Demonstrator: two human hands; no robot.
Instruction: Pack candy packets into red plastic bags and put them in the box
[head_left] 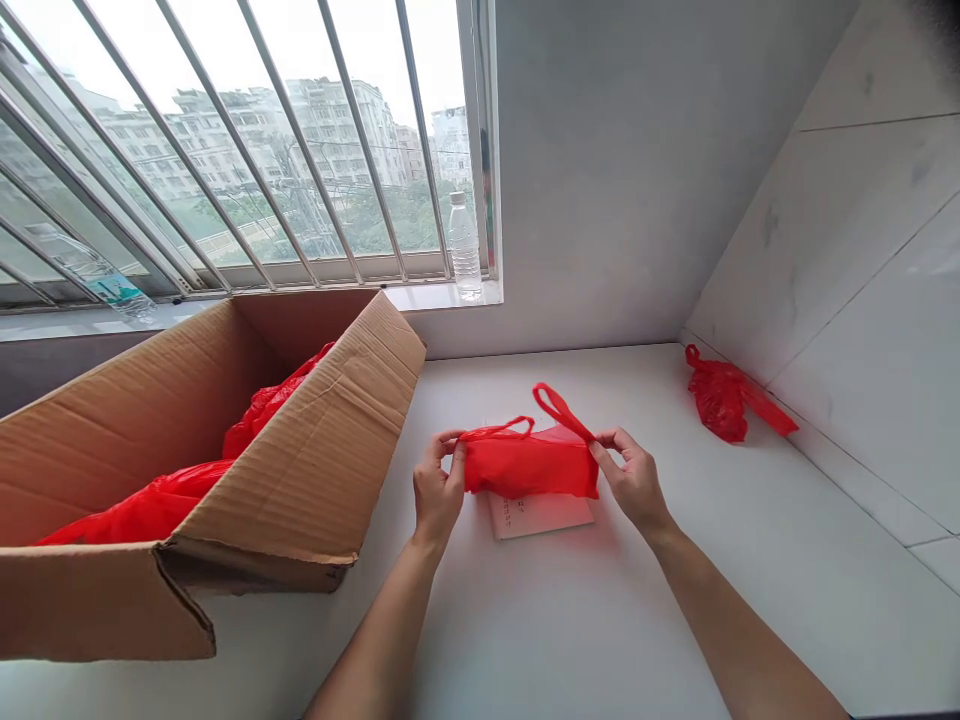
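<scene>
A red plastic bag (531, 466) with two loop handles is stretched between my hands above the white table. My left hand (439, 485) pinches its upper left corner between thumb and fingers. At the upper right corner, my right hand (628, 475) pinches the bag the same way. One handle loop stands up near the right hand; the other lies along the top edge. Beneath the bag, a pale booklet (541, 519) with small dark writing lies on the table, its upper part mostly covered by the bag.
On the left stands an open cardboard box (322, 440) holding red plastic bags (161, 500). Another crumpled red bag (720, 398) lies by the tiled wall at right. A clear bottle (465, 250) stands on the windowsill; a second bottle (112, 285) leans at the barred window.
</scene>
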